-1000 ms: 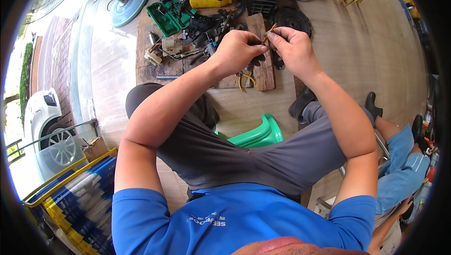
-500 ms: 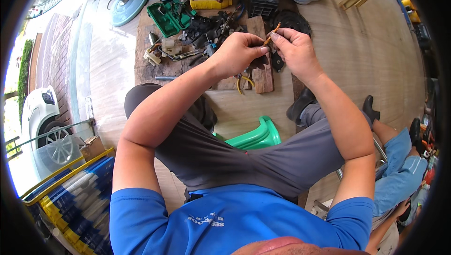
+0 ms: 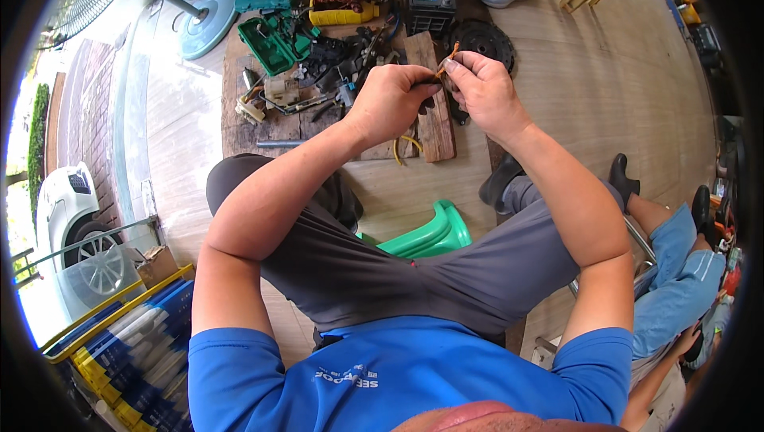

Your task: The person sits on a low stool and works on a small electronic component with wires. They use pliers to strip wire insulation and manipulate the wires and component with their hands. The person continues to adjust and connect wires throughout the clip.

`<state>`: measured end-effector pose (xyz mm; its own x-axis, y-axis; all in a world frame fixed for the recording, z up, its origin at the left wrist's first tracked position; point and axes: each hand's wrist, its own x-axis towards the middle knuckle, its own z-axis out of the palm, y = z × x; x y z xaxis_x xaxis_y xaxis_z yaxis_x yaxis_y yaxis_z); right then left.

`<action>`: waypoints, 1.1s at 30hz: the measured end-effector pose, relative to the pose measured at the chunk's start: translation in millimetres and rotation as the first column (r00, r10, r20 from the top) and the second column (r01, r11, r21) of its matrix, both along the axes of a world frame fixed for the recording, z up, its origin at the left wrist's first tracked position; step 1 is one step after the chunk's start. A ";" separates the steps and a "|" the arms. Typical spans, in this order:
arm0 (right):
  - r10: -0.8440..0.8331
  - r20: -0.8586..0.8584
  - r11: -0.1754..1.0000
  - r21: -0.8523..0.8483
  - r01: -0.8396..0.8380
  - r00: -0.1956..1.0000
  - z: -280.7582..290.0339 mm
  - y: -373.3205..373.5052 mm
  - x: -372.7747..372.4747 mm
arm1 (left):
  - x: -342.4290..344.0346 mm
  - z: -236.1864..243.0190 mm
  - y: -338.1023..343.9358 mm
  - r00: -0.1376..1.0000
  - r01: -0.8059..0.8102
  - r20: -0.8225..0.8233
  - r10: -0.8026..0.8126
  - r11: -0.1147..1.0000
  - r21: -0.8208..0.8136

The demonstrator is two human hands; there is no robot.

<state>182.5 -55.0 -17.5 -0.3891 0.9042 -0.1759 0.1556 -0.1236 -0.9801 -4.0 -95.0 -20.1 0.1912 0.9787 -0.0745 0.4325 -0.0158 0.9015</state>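
Held up over the wooden board (image 3: 243, 131), my left hand (image 3: 395, 99) pinches a thin orange wire (image 3: 454, 50) between thumb and fingers. My right hand (image 3: 487, 91) grips the same wire from the other side, fingertips closed and almost touching the left ones. A short end of it sticks up above my right fingers; the rest is hidden by the hands. Below them lies a short wooden plank (image 3: 436, 131). Beside the plank, a yellow curved piece (image 3: 410, 143), perhaps tool handles, shows partly. A metal tube (image 3: 280, 144) lies nearer my left knee.
Beyond my hands are a black battery (image 3: 430, 16), a yellow container (image 3: 344, 16) of reddish parts, a green case (image 3: 267, 48) and a round black disc (image 3: 495, 43). A fan base (image 3: 208, 24) stands far left. Other people's legs show at the right; a green stool (image 3: 438, 233) is under me.
The view has shifted slightly. My hands have drawn closer together on the wire, and less of it shows between them.
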 end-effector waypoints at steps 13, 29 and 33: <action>-0.004 0.203 0.979 0.203 -0.038 0.979 8.1 -3.6 -3.9 | 0.3 11.9 -6.9 0.987 0.021 -0.162 0.003 0.989 0.147; 0.350 -0.214 0.877 -0.266 -0.400 0.912 29.8 -9.5 -3.3 | -28.2 16.7 3.6 0.623 0.231 0.781 0.046 0.943 -0.240; 0.328 -0.014 0.941 -0.089 -0.328 0.945 25.5 -9.9 -6.4 | -29.3 19.7 3.2 0.842 0.011 0.526 0.121 0.971 -0.240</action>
<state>176.2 -64.9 8.0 -0.6610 0.7075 -0.2499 0.2027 -0.1523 -0.9673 -33.3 -91.9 -0.4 0.2118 0.9576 -0.1955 -0.1230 0.2246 0.9667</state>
